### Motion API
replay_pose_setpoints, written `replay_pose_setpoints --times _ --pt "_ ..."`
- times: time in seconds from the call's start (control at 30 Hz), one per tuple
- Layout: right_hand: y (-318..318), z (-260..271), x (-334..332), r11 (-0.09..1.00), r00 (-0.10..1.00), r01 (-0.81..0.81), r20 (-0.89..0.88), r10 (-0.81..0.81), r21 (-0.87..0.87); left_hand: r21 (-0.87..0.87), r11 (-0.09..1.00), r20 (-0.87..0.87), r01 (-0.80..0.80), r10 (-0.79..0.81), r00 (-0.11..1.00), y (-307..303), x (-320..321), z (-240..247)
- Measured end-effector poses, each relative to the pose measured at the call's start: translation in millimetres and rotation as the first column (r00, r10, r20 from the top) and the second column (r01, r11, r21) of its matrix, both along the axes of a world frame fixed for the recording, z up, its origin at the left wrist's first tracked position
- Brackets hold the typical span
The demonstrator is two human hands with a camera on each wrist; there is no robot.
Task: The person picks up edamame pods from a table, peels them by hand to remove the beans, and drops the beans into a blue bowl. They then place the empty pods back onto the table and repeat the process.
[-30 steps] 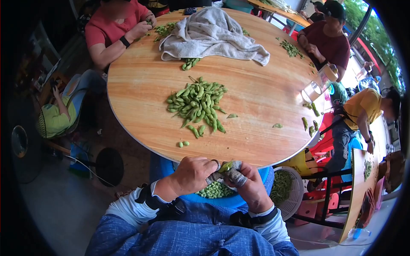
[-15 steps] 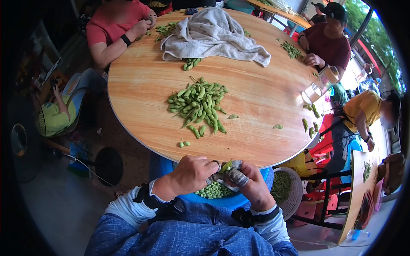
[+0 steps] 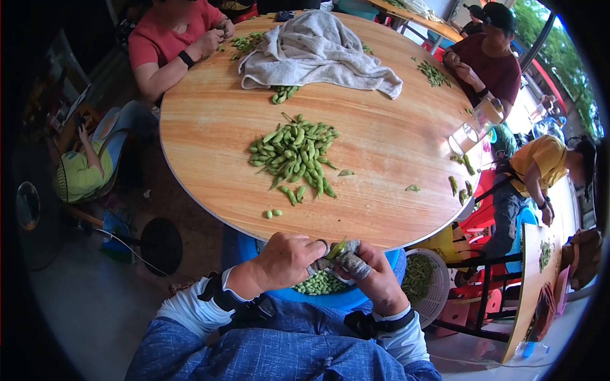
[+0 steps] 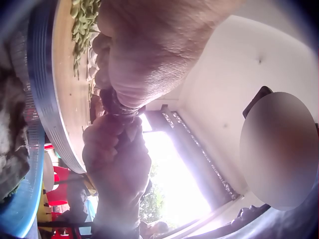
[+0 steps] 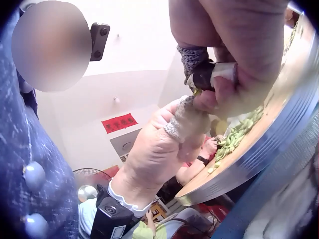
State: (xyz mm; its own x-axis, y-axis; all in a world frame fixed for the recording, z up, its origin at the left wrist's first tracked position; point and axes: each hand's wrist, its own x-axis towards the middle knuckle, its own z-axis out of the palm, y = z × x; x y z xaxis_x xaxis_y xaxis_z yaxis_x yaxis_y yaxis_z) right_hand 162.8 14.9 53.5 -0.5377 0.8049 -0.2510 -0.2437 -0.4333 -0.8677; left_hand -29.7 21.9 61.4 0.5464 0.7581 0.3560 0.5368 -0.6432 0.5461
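In the head view my left hand [image 3: 279, 261] and right hand [image 3: 379, 279] meet just off the table's near edge. Between their fingertips they pinch a green soybean pod [image 3: 336, 249]. Grey knitted covers [image 3: 353, 264] wrap some of the fingers. Under the hands sits a blue basin [image 3: 343, 301] with shelled green beans [image 3: 319, 283] in it. The right wrist view shows the left hand [image 5: 157, 144] reaching up to the right hand [image 5: 239, 45], fingertips together. Fingers hide most of the pod there.
A pile of pods [image 3: 293, 155] lies on the round wooden table [image 3: 375, 197], with two loose beans [image 3: 273, 214] nearer me. Farther back are a grey towel [image 3: 311, 54] and a clear jar [image 3: 467, 134]. A white basket [image 3: 438, 289] of pods stands right of the basin. Other people sit around.
My hands stay almost in place, still holding the pod, which tilts slightly between the fingers. Across the table, the person in dark red has brought both hands together.
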Motion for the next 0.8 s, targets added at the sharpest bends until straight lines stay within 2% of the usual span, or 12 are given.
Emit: replay_pose_setpoints --times 0.57,0.8 --pt "-3.9 -3.6 -4.3 0.998 0.998 0.062 -0.018 -0.062 0.019 -0.002 1.0 -0.016 0.01 -0.01 1.0 -2.2 1.7 -2.1" --pt "-4.3 5.4 -0.5 0.999 0.999 0.033 -0.036 -0.032 0.004 0.019 1.0 -0.021 0.003 -0.003 1.0 -1.0 2.0 3.6"
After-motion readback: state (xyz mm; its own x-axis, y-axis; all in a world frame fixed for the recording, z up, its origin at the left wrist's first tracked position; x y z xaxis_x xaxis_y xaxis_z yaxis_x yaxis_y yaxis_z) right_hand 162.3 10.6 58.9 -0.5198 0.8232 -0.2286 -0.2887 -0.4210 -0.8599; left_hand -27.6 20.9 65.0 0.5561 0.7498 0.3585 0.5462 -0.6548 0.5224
